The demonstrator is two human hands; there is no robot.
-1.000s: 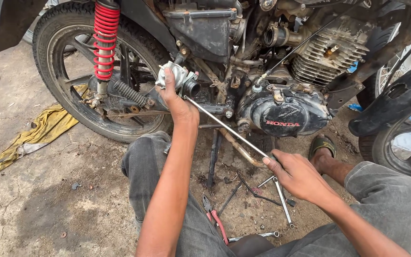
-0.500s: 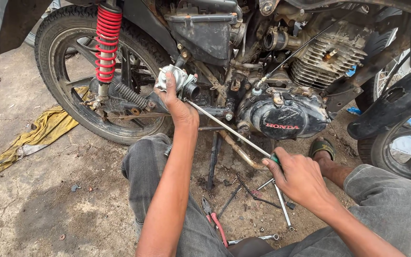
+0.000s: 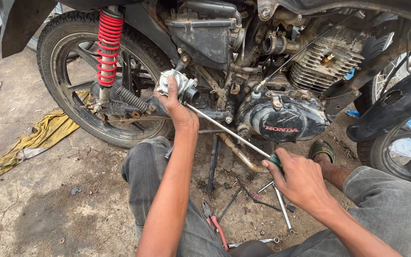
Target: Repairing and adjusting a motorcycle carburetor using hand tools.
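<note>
The motorcycle (image 3: 243,71) stands behind the hands, its rear wheel (image 3: 96,76) to the left. A rag (image 3: 39,138) lies on the ground left of that wheel. Pliers (image 3: 215,223) and wrenches (image 3: 281,209) lie between the knees, below the engine (image 3: 281,119)

Silver carburetor (image 3: 177,84) held up beside rear wheel; long screwdriver (image 3: 229,133) slanting, tip in carburetor.

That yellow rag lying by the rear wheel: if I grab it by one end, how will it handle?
The yellow rag lies crumpled and folded flat on the ground, so it is probably floppy and would drape rather than hold shape. It looks thin, so likely light. Dark stains suggest grime or oil, so it may feel greasy. One end lies by the rear tyre and might snag.
</note>
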